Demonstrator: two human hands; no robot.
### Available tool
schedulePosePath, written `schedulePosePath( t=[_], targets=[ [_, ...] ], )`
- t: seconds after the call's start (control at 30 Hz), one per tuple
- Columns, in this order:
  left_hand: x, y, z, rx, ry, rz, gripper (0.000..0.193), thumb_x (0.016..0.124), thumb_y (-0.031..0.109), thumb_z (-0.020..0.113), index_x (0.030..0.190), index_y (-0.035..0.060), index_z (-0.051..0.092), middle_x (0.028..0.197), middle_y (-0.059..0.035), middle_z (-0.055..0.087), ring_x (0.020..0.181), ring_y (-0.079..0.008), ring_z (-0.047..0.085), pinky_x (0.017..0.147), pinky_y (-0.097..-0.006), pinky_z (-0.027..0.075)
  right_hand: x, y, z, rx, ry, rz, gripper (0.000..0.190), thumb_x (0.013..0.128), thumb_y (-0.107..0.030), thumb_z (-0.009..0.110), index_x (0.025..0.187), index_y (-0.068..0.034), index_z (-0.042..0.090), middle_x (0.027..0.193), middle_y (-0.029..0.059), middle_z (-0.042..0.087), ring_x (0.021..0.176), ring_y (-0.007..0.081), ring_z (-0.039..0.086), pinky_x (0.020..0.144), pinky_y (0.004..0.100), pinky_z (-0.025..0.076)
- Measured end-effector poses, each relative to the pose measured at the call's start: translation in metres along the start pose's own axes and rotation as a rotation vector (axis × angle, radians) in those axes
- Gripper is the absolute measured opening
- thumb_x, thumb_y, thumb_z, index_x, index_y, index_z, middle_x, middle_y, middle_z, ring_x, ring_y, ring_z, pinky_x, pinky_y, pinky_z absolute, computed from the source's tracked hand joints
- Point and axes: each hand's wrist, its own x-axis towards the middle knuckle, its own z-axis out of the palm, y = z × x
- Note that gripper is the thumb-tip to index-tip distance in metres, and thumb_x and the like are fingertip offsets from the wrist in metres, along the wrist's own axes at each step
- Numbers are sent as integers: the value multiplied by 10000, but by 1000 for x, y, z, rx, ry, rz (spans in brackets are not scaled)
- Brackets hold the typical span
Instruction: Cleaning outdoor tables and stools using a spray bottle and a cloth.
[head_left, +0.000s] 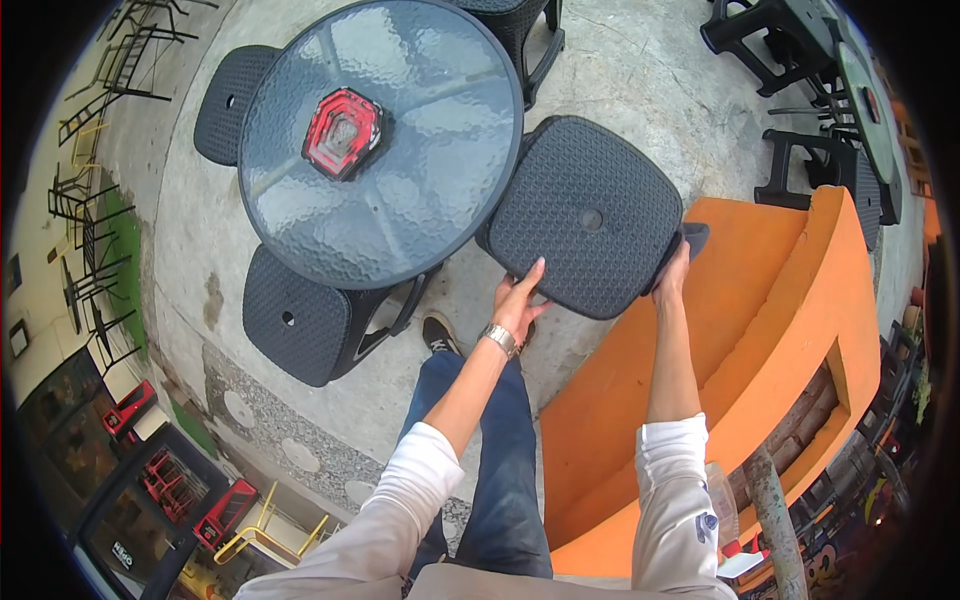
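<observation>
A black woven-pattern plastic stool (577, 180) with a round hole in its seat is right in front of me, beside the round table. My left hand (517, 300), with a metal watch at the wrist, grips the seat's near edge, thumb on top. At the seat's right edge, my right hand (673, 274) holds a dark grey cloth (696, 237) against the side. Its fingers are partly hidden by the cloth and the seat. The round textured-glass table (435, 180) carries a worn red hexagonal block (343, 133).
Black stools stand at the table's left (232, 112), lower left (292, 322) and top (510, 30). An orange bench (645, 375) curves close along my right. More black stools (780, 45) surround another table (862, 112) at upper right. Metal-framed chairs (90, 285) line the far left.
</observation>
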Motion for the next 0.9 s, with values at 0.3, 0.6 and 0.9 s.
schedulePosePath(
  t=[0.3, 0.6, 0.9],
  targets=[
    [-120, 29, -152, 518, 34, -76, 486, 928, 321, 605, 1352, 139, 455, 1264, -84, 580, 1138, -183, 567, 912, -363, 474, -160, -60, -4, 389, 111, -161, 441, 901, -340, 387, 1178, -34, 543, 1177, 73, 593, 1127, 229, 544, 1000, 384, 388],
    [-391, 136, -151, 678, 242, 308, 466, 895, 271, 650, 1318, 132, 511, 1171, -56, 600, 1019, -162, 606, 824, -308, 498, -435, -170, 22, -611, -880, -373, 572, 862, -129, 501, 1408, -5, 383, 1465, 110, 391, 1328, 217, 380, 1102, 331, 254],
    [-563, 225, 3, 1069, -255, 894, 720, 750, 335, 795, 1325, 59, 460, 1203, -125, 595, 1076, -191, 594, 861, -315, 483, -613, -276, 84, -626, -1515, -252, 523, 874, -164, 680, 1316, -15, 445, 1189, 125, 544, 1130, 195, 509, 966, 327, 403]
  ],
)
